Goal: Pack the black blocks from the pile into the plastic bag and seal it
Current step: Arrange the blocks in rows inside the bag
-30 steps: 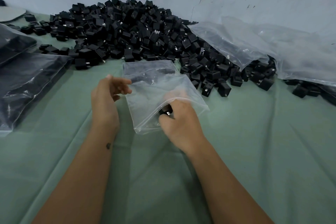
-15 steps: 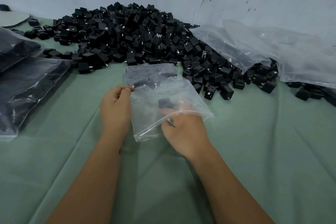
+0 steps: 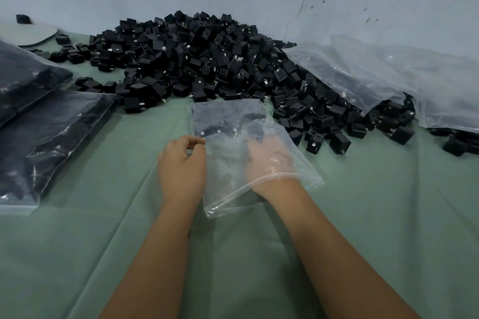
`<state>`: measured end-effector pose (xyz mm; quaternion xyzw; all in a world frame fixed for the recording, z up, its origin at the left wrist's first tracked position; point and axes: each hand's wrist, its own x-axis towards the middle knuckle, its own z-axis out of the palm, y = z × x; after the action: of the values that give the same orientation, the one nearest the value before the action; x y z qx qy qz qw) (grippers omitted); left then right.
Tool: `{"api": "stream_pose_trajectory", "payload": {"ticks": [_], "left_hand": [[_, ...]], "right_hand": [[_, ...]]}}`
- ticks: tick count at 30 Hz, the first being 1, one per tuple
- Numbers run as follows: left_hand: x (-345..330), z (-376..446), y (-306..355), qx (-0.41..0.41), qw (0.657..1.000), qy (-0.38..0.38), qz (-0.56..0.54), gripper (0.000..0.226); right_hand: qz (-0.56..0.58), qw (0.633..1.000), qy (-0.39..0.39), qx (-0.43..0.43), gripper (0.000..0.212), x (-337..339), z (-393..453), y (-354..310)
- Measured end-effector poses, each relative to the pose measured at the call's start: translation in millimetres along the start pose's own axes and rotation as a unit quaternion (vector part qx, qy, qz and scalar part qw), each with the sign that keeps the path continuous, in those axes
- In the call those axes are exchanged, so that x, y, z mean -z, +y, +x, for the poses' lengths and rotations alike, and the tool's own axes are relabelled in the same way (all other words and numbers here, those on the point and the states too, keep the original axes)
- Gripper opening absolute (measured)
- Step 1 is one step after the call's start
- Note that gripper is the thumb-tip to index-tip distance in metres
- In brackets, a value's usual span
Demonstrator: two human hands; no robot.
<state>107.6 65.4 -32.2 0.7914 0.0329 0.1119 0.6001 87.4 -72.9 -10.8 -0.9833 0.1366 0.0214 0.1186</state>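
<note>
Black plastic blocks, small and cube-shaped with metal prongs [image 3: 207, 65]: large loose pile at the back of my green-clothed bench [image 3: 388, 215], against the pale wall.

Small clear plastic zip bag [image 3: 233, 122]: lying flat just in front of the pile, mouth toward me, a few blocks visible at its far end.

My left hand [image 3: 181, 166]: at the bag's left edge, fingers curled, thumb and forefinger pinching the film.

My right hand [image 3: 269, 160]: inside the bag past the wrist, seen blurred through the plastic; I cannot tell whether it holds a block or how far its fingers are spread.

Filled clear bags of dark contents [image 3: 46, 132]: stacked at left.

Larger loose clear bags [image 3: 375, 72]: draped over the pile at right.

Hazards, my judgement: pulling my right hand out could drag the light bag and spill blocks from its mouth if the left pinch slips; a prong could snag the film.
</note>
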Motion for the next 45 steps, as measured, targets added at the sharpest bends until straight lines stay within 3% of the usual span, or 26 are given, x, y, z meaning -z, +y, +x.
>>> {"api": "stream_pose_trajectory", "payload": {"ticks": [2,6,9,13,19,25,28,30,33,37,42,45], "left_hand": [[-0.5,0.6,0.0,0.007,1.0,-0.005,0.005,0.023],[-2.2,2.1,-1.9,0.009,1.0,-0.005,0.014,0.023],[-3.6,3.5,-3.6,0.005,1.0,0.003,0.015,0.024],[-4.1,4.3,-4.6,0.0,1.0,-0.001,0.029,0.025],[-3.0,3.9,-4.6,-0.007,1.0,-0.009,0.029,0.023],[-4.5,3.8,-5.7,-0.001,1.0,-0.006,0.029,0.023],[-3.5,4.6,-5.5,-0.013,0.999,-0.011,0.039,0.023],[-2.7,4.8,-5.2,-0.019,0.999,-0.018,0.035,0.023],[-1.8,2.3,-4.3,-0.023,0.999,-0.018,0.03,0.026],[0.3,1.0,-4.6,-0.017,0.999,-0.015,0.039,0.025],[3.9,-0.6,-6.4,-0.03,0.995,-0.046,0.083,0.023],[6.3,-2.8,-6.6,-0.036,0.992,-0.052,0.106,0.029]], "right_hand": [[0.01,1.0,0.003,-0.022,0.046,0.3,10.0,-3.7],[0.084,0.991,0.082,-0.063,0.041,1.6,13.8,-10.6],[0.044,0.993,0.094,-0.052,0.037,3.1,8.8,-12.3],[-0.009,0.997,0.066,-0.026,0.052,1.8,4.6,-15.0],[0.059,0.997,0.044,-0.021,0.064,2.0,9.9,-14.8],[0.052,0.987,0.15,-0.017,0.035,-2.8,8.0,-18.1],[0.14,0.987,0.073,0.003,0.046,-7.3,7.6,-18.4],[0.128,0.991,0.042,0.002,0.056,-8.1,2.2,-15.8],[0.074,0.994,0.085,0.009,0.013,-8.6,-17.3,-7.8],[0.006,0.994,0.075,0.077,0.025,-14.5,-49.0,10.0],[0.225,0.951,0.129,0.169,0.025,-13.9,-94.1,49.3],[0.3,0.922,0.219,0.109,0.023,-10.5,-112.6,78.3]]}}
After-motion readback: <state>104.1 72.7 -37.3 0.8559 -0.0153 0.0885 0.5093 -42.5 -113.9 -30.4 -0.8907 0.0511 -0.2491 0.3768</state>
